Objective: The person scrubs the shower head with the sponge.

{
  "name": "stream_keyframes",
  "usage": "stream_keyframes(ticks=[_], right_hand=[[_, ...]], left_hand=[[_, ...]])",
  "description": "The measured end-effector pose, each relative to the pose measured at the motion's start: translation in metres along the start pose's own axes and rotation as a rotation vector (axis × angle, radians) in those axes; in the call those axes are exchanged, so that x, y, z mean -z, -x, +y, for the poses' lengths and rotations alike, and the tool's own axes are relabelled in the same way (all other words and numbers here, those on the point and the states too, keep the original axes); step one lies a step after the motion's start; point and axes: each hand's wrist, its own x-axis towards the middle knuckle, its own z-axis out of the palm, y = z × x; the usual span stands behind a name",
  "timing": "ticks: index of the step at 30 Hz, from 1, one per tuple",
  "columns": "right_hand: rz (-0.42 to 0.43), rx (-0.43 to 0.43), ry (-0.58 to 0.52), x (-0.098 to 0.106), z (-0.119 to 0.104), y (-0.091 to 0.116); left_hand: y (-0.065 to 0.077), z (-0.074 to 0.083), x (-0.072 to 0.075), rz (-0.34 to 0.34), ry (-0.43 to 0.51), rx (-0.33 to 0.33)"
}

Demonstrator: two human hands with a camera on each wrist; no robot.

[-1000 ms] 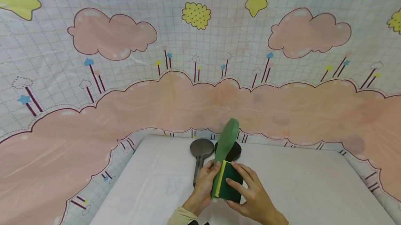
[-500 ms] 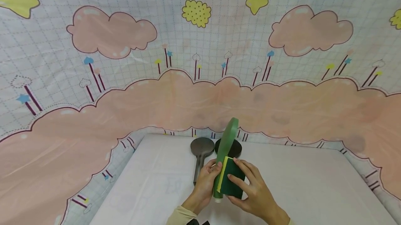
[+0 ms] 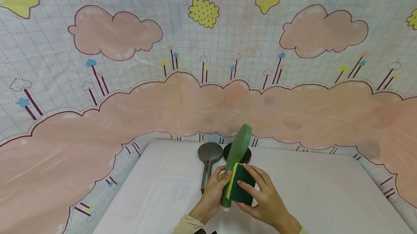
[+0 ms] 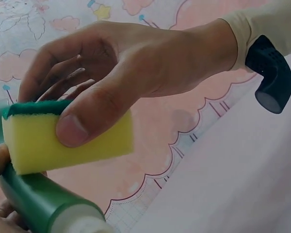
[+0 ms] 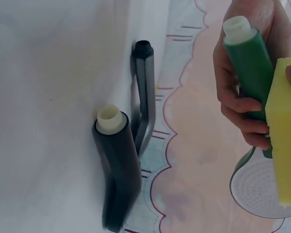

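My left hand [image 3: 211, 195] grips a green handheld shower head [image 3: 240, 145] by its handle, head end up and leaning right. A white threaded end shows at the bottom of the handle in the right wrist view, along with the white spray face beyond the fingers. My right hand [image 3: 267, 201] holds a yellow sponge with a dark green scouring side [image 3: 242, 185], thumb on one face and fingers on the other. In the left wrist view the sponge [image 4: 39, 145] lies against the green handle [image 4: 43, 196], yellow side towards it.
Behind the hands, a grey shower head [image 3: 210, 152] and a black shower head [image 3: 247, 156] lie side by side on the white table [image 3: 156, 183]. A cloud-patterned cloth [image 3: 195, 111] hangs behind the table. A dark wrist camera [image 4: 271, 73] sits on the right sleeve.
The sponge has shifted slightly up and right along the handle. The green shower head has turned a little and leans further right. The grey and black ones stay put.
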Motion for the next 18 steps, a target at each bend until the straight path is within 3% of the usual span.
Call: stream_keyframes(ticks=[7,18], right_hand=[[0.013,0.004,0.032,0.006,0.006,-0.004],[0.126,0.037,0.045,0.012,0.018,-0.012]], left_hand=[[0.002,0.000,0.000,0.004,-0.020,0.016],[0.003,-0.001,0.002,0.012,-0.064,0.034]])
